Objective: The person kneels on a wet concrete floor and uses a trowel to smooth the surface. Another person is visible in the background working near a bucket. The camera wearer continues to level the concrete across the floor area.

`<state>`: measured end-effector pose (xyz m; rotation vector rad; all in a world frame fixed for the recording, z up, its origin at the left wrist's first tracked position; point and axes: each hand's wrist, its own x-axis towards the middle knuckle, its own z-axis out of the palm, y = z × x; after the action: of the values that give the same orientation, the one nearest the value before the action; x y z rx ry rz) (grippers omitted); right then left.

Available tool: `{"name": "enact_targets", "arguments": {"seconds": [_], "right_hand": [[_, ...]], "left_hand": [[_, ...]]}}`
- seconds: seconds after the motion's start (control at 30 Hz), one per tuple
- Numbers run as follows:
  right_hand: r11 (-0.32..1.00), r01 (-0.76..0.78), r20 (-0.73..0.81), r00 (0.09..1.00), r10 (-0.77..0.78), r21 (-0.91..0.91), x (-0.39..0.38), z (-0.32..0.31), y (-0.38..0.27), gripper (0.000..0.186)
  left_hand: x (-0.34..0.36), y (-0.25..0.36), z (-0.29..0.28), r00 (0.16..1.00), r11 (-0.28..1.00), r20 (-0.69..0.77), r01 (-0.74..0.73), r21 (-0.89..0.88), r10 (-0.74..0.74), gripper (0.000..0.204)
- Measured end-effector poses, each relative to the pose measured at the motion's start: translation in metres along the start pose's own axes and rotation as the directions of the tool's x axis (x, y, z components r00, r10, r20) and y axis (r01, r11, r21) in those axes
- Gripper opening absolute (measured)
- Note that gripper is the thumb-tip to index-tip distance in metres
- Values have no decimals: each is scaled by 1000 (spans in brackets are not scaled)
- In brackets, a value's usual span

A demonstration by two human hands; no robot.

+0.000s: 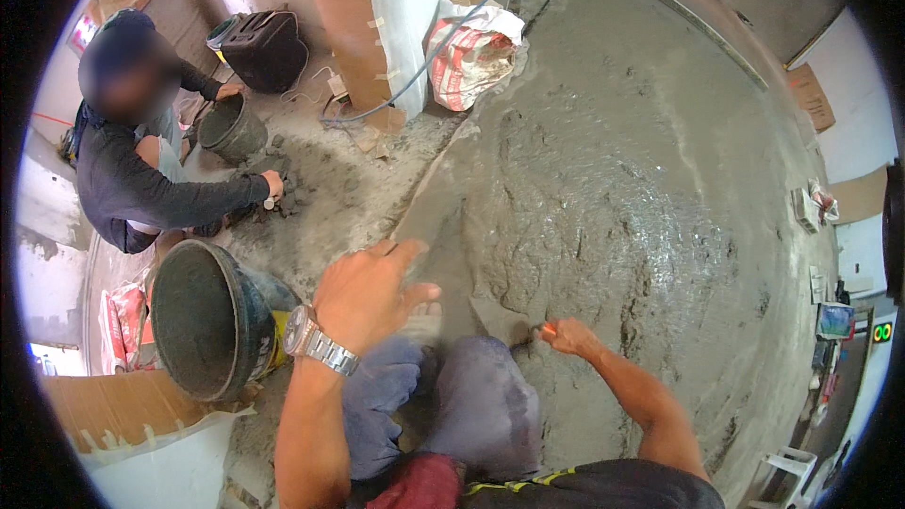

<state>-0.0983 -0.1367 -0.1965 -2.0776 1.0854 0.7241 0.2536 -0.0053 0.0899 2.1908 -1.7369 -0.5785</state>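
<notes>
My right hand [568,335] grips the orange handle of a trowel [500,319], whose blade rests on wet grey cement [613,226] beside my knee. My left hand [370,290], with a steel watch on the wrist, is open and holds nothing, its fingers apart, raised over my lap near the edge of the cement layer. A large black bucket [193,311], coated inside with grey mortar, stands to the left of my left hand.
A co-worker [160,170] crouches at left, one hand on a smaller bucket [224,135], the other gripping a tool over mortar lumps. Behind are a black speaker [269,49], a red-and-white sack [471,61] and a blue cable [419,71]. A white chair [787,471] stands at lower right.
</notes>
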Motion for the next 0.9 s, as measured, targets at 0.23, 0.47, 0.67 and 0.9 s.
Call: {"name": "enact_targets", "arguments": {"seconds": [0.23,0.47,0.67,0.9], "right_hand": [[986,85,-346,938,-29,146,67,-33,-14,45],[297,85,-176,940,294,951,97,-70,-29,36],[270,27,-46,997,64,963,72,-66,-34,32],[719,-108,209,976,-53,686,101,-69,-47,33]], "left_hand": [[-3,1,0,1000,1000,8,8,-2,-8,44],[-8,0,-1,1000,1000,-2,25,-16,-25,46],[-7,-1,-3,998,998,11,63,7,-63,47],[-8,5,-1,998,998,17,59,36,-59,45]]}}
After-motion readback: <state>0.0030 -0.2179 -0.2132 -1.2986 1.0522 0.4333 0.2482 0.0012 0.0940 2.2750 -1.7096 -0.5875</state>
